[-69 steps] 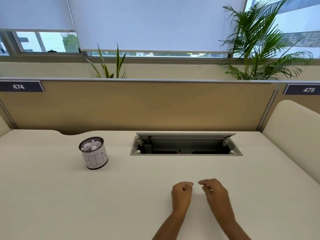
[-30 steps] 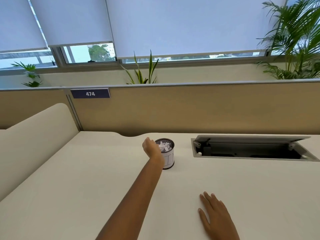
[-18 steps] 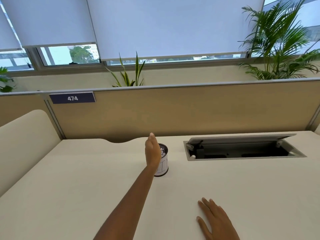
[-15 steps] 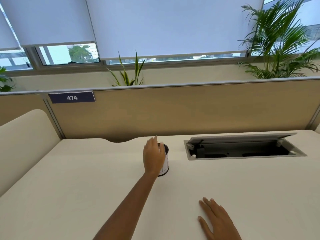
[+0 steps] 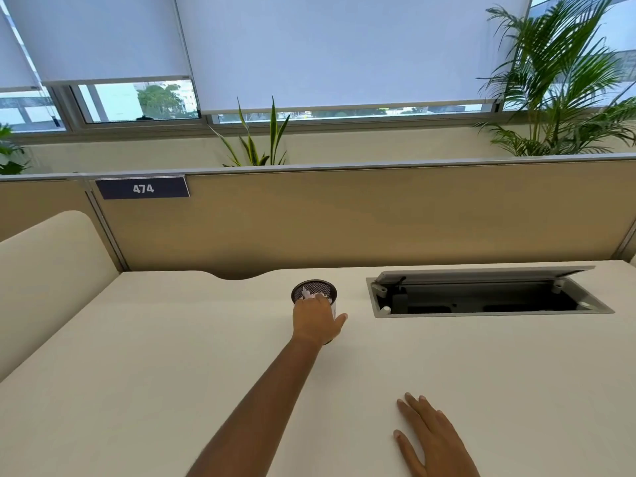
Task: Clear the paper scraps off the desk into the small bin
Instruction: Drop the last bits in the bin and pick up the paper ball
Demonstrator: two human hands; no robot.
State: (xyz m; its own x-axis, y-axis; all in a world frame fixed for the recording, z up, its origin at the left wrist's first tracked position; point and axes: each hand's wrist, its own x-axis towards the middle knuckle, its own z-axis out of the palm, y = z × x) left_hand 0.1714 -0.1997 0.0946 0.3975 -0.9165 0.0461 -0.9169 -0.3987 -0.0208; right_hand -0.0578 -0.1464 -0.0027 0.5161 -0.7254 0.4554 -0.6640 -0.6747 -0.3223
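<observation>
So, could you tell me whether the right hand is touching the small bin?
No, the right hand lies flat on the desk, apart from the small bin, where the left hand is.

Soft daylight through window blinds [image 5: 344, 46], faint shadows on the desk [image 5: 155, 373], wide-angle bowing at edges.

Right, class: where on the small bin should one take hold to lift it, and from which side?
Grip the bin by its round side wall, below the rim, coming from the near side, where the left hand is. It stands upright, and its open mouth holds paper scraps, so a grasp from above would likely push into them.
</observation>
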